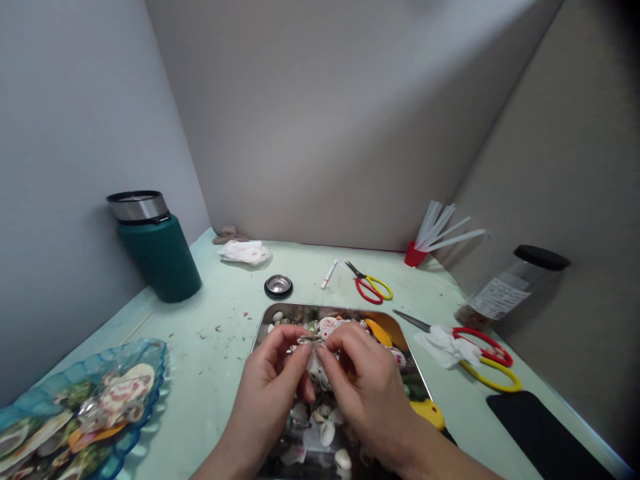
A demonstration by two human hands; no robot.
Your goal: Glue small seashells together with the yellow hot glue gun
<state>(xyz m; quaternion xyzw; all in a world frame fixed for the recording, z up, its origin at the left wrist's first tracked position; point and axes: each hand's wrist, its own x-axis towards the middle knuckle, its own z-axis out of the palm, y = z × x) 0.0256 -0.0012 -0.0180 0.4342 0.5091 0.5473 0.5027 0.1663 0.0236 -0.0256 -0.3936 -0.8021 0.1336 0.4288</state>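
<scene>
Above a metal tray (419, 363) full of seashells, both hands meet at the fingertips. My left hand (273, 380) is closed in a pinch on the near-left side of a small shell-like piece (311, 339), pale with a darker grey-brown edge. From the right, my right hand (367, 380) pinches the same piece, its fingers curled. The fingers cover much of it, so its exact shape cannot be made out. Under the hands lie a fan-shaped shell (328, 326), an orange shell (379, 332) and a small white shell (327, 433).
On the left are a blue dish (159, 360) of shells and a green bottle (159, 257). Behind the tray lie a round lid (279, 286), a white marker (329, 274) and scissors (371, 287). To the right are larger scissors (483, 343), a jar (500, 293) and a black slab (540, 427).
</scene>
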